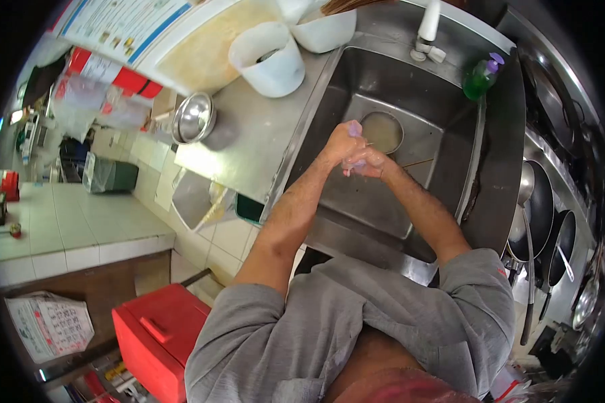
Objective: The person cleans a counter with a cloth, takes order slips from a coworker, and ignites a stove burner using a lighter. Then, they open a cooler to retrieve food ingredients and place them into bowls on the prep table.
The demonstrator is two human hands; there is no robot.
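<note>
Both hands meet over the steel sink (pixel 356 201), near its left side. My left hand (pixel 345 142) is closed, its fingers curled, with a pale purple patch on it. Just below and to the right, my right hand (pixel 366 163) touches it, wet and whitish, with its fingers bent inward. Pale purple shows between the fingers too; whether this is foam or a small object I cannot make out. A round bowl-like vessel (pixel 382 133) with cloudy liquid sits in the sink beside the hands. A thin brown stick (pixel 418 162) lies on the sink floor.
A white faucet (pixel 429 23) and a green soap bottle (pixel 478 78) stand behind the sink. On the left counter are a steel bowl (pixel 194 118) and a white container (pixel 267 60). Pans (pixel 539 208) hang or rest at the right. A red box (pixel 160 336) stands lower left.
</note>
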